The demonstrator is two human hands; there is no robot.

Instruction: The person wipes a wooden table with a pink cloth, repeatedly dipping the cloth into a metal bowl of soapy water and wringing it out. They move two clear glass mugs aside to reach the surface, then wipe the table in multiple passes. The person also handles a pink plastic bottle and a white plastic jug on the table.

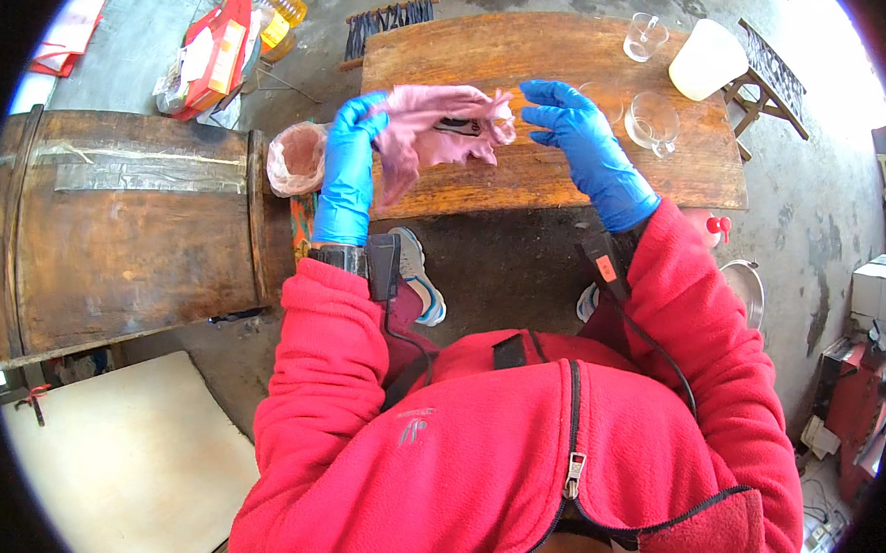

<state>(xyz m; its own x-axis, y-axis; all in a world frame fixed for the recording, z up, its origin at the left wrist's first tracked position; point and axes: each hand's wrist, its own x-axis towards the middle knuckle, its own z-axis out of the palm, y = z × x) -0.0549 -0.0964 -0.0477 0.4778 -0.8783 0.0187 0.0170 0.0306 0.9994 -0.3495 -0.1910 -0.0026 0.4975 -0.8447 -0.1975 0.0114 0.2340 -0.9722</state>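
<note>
Both my hands wear blue gloves above the low wooden table. My left hand (350,161) is closed on one end of a crumpled pink cloth (421,125), which spreads to the right and hangs down in loose folds. A dark printed patch shows near the cloth's right end. My right hand (582,149) is held just beyond that end, fingers apart and pointing left, with nothing visible in them. Close to the right hand stands a clear glass mug (653,124). Part of another clear glass rim shows behind its fingers.
On the wooden table (455,52) are another glass mug (645,37) and a white plastic container (710,60). A bag-lined bin (296,159) stands left of my left hand, beside a brown wooden cabinet (145,231). Folding stools (388,23) flank the table.
</note>
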